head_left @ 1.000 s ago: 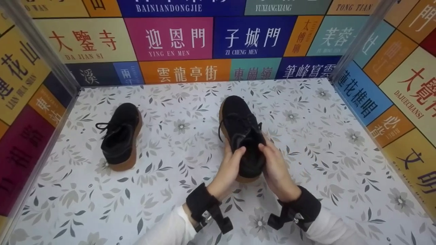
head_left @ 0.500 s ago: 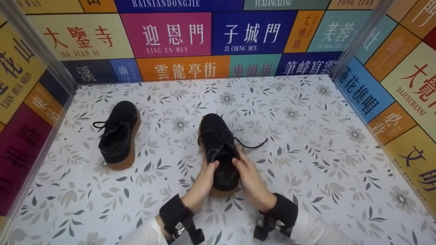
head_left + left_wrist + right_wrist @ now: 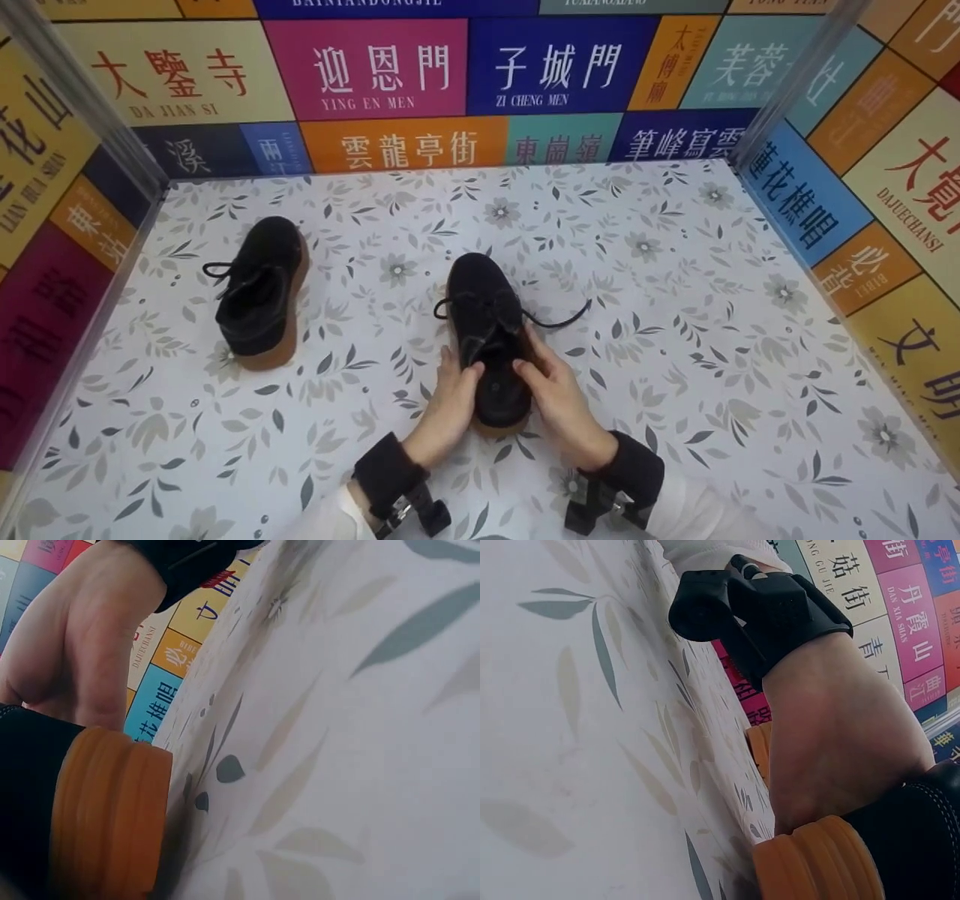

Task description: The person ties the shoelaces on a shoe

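Observation:
A black lace-up shoe [image 3: 480,281] with a tan sole stands on the patterned surface, toe pointing away. My left hand [image 3: 446,401] is at its left side near the heel, thumb at the collar's edge. On the opposite side my right hand [image 3: 564,397] holds the shoe, its thumb at the collar and its fingers along the outside. In the left wrist view the ridged sole [image 3: 112,817] at the heel shows, with the right hand [image 3: 90,637] beyond it. The right wrist view has the left hand [image 3: 840,735] behind the heel. Fingertips under the shoe are hidden.
A matching black shoe [image 3: 262,289] stands to the left, its toe also pointing away. One lace [image 3: 559,322] of the held shoe trails out to the right. Panels with printed characters [image 3: 382,71] wall in the back and both sides of the floral surface [image 3: 675,337].
Both hands have brought the shoe left and nearer, then slightly right again. Its right lace now lies stretched outward. The left fingers have spread a little from the shoe's side. The other shoe stays put.

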A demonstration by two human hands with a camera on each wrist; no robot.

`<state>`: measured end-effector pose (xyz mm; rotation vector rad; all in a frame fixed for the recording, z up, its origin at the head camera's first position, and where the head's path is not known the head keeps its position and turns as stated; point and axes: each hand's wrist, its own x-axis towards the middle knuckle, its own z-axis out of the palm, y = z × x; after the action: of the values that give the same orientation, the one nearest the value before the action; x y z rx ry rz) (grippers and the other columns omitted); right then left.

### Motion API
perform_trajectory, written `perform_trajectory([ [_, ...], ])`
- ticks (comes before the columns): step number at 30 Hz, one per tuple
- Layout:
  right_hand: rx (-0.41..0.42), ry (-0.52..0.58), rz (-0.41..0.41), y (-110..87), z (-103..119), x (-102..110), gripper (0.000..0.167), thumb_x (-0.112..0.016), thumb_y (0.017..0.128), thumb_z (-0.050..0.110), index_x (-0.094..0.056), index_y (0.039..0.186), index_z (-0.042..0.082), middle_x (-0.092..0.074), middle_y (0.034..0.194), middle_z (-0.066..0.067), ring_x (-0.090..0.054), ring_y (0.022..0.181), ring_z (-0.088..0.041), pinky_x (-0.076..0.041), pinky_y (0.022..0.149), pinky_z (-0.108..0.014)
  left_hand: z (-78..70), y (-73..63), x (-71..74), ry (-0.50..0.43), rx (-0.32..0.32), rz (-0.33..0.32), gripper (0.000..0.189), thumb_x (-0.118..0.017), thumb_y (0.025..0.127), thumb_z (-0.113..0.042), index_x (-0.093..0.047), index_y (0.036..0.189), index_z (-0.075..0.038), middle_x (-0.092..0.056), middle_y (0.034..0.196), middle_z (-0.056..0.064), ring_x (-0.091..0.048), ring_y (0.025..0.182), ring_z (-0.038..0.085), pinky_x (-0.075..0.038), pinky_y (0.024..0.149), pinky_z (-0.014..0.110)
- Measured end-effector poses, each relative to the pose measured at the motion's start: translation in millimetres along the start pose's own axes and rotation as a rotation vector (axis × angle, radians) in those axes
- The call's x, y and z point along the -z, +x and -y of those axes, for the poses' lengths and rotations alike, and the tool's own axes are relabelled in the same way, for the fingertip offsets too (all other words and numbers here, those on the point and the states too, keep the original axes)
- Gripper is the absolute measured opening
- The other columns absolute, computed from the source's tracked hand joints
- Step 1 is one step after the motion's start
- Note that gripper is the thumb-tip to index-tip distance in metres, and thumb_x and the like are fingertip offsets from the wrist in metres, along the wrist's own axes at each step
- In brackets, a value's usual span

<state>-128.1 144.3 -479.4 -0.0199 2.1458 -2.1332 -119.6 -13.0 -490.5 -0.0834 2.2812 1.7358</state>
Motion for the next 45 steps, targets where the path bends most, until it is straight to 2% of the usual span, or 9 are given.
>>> perform_trajectory([
  [7, -0.033, -0.001, -0.023, 1.4, -4, 2, 0.064, -0.052, 0.097, 0.000, -0.026, 0.156, 0.000, -0.020, 0.167, -0.014, -0.018, 0.155, -0.028, -0.017, 0.126, -0.042, 4.5, 5.5, -2.9, 0.085, -0.050, -0.025, 0.066, -0.034, 0.105, -0.032, -0.020, 0.154, 0.010, 0.000, 0.163, 0.035, -0.001, 0.151, 0.052, -0.006, 0.124, 0.063],
  [13, -0.039, 0.010, -0.015, 1.2, -6, 3, 0.063, -0.052, 0.098, 0.003, -0.026, 0.156, 0.000, -0.021, 0.166, -0.017, -0.020, 0.154, -0.031, -0.020, 0.125, -0.045, 6.6, 8.8, -3.0, 0.116, -0.083, -0.048, 0.069, -0.035, 0.104, -0.029, -0.015, 0.152, 0.015, -0.005, 0.163, 0.035, 0.003, 0.153, 0.048, -0.002, 0.125, 0.060],
  [23, -0.097, 0.041, -0.002, 0.5, -8, 5, 0.068, -0.051, 0.098, 0.006, -0.021, 0.159, 0.002, -0.022, 0.165, -0.022, -0.031, 0.149, -0.036, -0.032, 0.119, -0.034, 4.9, 12.1, 5.1, 0.139, -0.082, 0.036, 0.073, -0.041, 0.103, -0.036, -0.020, 0.154, 0.011, -0.011, 0.163, 0.032, 0.002, 0.153, 0.048, -0.003, 0.124, 0.063],
  [25, -0.124, 0.062, 0.011, 3.7, -8, 6, 0.072, -0.052, 0.097, 0.007, -0.017, 0.160, 0.004, -0.019, 0.166, -0.021, -0.027, 0.151, -0.036, -0.027, 0.123, -0.041, 1.1, 13.9, 13.6, 0.147, -0.063, 0.080, 0.072, -0.040, 0.105, -0.041, -0.022, 0.155, 0.007, -0.015, 0.164, 0.030, -0.003, 0.154, 0.046, -0.005, 0.125, 0.061],
  [28, -0.175, 0.109, 0.040, 10.9, -8, 5, 0.078, -0.053, 0.095, 0.008, -0.012, 0.161, 0.009, -0.015, 0.167, -0.019, -0.024, 0.151, -0.032, -0.021, 0.125, -0.045, -5.5, 19.2, 33.6, 0.188, -0.039, 0.097, 0.066, -0.041, 0.105, -0.041, -0.032, 0.153, 0.003, -0.035, 0.158, 0.027, -0.031, 0.149, 0.042, -0.022, 0.124, 0.056],
  [32, -0.250, 0.189, 0.048, 20.9, -7, 2, 0.081, -0.054, 0.092, 0.006, -0.013, 0.161, 0.013, -0.024, 0.163, -0.017, -0.037, 0.141, -0.030, -0.033, 0.117, -0.040, -10.1, 32.2, 62.3, 0.288, -0.061, -0.023, 0.055, -0.053, 0.099, -0.028, -0.045, 0.145, 0.002, -0.059, 0.139, 0.025, -0.061, 0.120, 0.039, -0.048, 0.106, 0.050],
  [36, -0.274, 0.201, 0.036, 27.6, -7, 1, 0.083, -0.055, 0.087, 0.001, -0.017, 0.160, 0.013, -0.029, 0.160, -0.017, -0.039, 0.138, -0.031, -0.035, 0.115, -0.041, -7.0, 49.8, 78.6, 0.337, -0.103, -0.112, 0.061, -0.063, 0.092, -0.014, -0.041, 0.147, 0.001, -0.061, 0.133, 0.023, -0.065, 0.111, 0.037, -0.052, 0.098, 0.048],
  [41, -0.258, 0.153, 0.027, 31.3, -7, 0, 0.093, -0.053, 0.079, -0.007, -0.012, 0.161, 0.009, -0.017, 0.166, -0.016, -0.023, 0.148, -0.028, -0.018, 0.126, -0.046, -0.8, 69.6, 80.1, 0.324, -0.184, -0.082, 0.059, -0.068, 0.087, -0.001, -0.049, 0.143, 0.001, -0.063, 0.132, 0.021, -0.066, 0.109, 0.034, -0.053, 0.097, 0.044],
  [45, -0.223, 0.103, 0.033, 33.0, -7, 1, 0.092, -0.048, 0.078, -0.008, -0.014, 0.161, 0.009, -0.015, 0.167, -0.014, -0.020, 0.148, -0.026, -0.014, 0.126, -0.044, 1.4, 82.7, 73.5, 0.295, -0.210, -0.073, 0.044, -0.071, 0.084, 0.004, -0.064, 0.127, 0.000, -0.070, 0.121, 0.019, -0.070, 0.093, 0.029, -0.059, 0.079, 0.038],
])
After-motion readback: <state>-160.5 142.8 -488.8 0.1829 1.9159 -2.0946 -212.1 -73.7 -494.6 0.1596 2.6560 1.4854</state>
